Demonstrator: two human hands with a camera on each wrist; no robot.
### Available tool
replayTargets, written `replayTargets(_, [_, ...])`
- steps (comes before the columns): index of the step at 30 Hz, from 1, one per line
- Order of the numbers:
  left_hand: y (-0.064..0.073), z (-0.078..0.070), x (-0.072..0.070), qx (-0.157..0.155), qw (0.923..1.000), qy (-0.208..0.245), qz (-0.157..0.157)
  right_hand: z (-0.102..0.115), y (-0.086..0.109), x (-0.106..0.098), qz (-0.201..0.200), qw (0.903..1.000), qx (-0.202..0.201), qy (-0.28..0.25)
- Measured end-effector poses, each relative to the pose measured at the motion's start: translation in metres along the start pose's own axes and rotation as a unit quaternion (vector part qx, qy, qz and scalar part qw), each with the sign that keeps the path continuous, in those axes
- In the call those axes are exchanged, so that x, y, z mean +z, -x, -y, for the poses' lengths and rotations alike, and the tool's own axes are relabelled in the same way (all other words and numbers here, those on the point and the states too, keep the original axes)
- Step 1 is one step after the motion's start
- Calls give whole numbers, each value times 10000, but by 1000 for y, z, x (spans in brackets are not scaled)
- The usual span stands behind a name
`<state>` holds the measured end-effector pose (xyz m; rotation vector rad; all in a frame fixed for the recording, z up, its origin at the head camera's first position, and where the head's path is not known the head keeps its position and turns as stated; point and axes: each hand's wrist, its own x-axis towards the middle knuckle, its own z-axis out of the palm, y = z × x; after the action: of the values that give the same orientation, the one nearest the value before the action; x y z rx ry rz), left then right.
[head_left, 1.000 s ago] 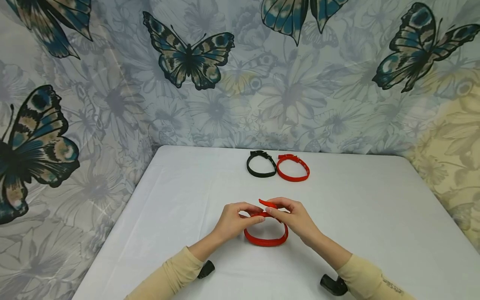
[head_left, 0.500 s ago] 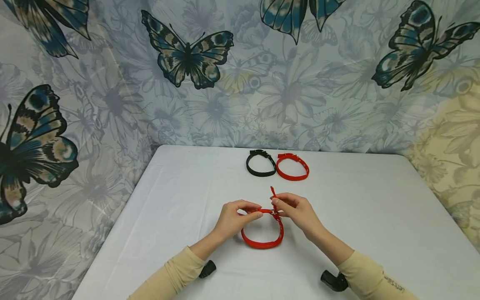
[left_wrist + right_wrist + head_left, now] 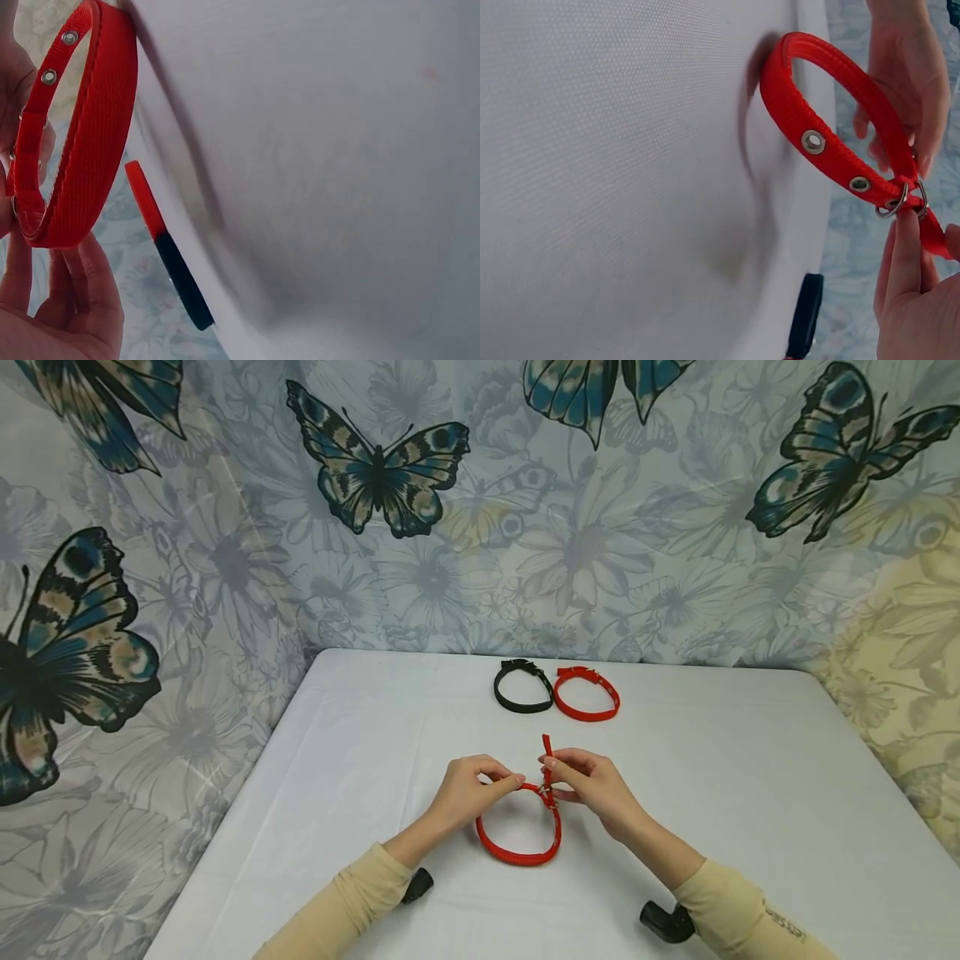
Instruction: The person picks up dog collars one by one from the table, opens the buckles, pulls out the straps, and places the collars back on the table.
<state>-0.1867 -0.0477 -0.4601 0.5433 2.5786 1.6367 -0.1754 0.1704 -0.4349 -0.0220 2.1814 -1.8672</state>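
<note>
Both hands hold a red collar (image 3: 519, 859), bent into a loop above the white tabletop. Its band has metal eyelets (image 3: 814, 142), and a metal ring and buckle (image 3: 922, 201) show at the joined part in the right wrist view. My left hand (image 3: 471, 793) pinches the loop's far left part between thumb and fingers. On the other side my right hand (image 3: 596, 783) pinches the strap's free end (image 3: 547, 746), which sticks up past the fingertips. One right finger reaches up against the buckle in the right wrist view.
At the table's (image 3: 390, 710) far side lie a black collar (image 3: 522, 707) and another red collar (image 3: 587, 716), side by side and fastened into loops. Black devices (image 3: 666, 922) sit at both wrists. A butterfly-print cloth (image 3: 585, 560) hangs behind the table.
The strap's free end has swung from pointing left to pointing up in my right hand. The loop has shifted slightly left and nearer, and the buckle has come into sight between the hands.
</note>
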Motion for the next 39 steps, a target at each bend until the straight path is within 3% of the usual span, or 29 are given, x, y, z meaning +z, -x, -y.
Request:
replayTargets(8, [-9,-7,0,-390,9973,-128,613,1,-1,3,162,9999,22,10])
replayTargets(16, [-12,-6,4,-841,9930,-53,830,-2,-2,5,219,9997,136,-20])
replayTargets(26, [-11,-6,11,-1217,9872,536,884,-5,-5,7,298,9989,272,-237])
replayTargets(39, [-10,-5,18,-1788,9716,1359,748,-6,-6,6,398,9976,383,-417])
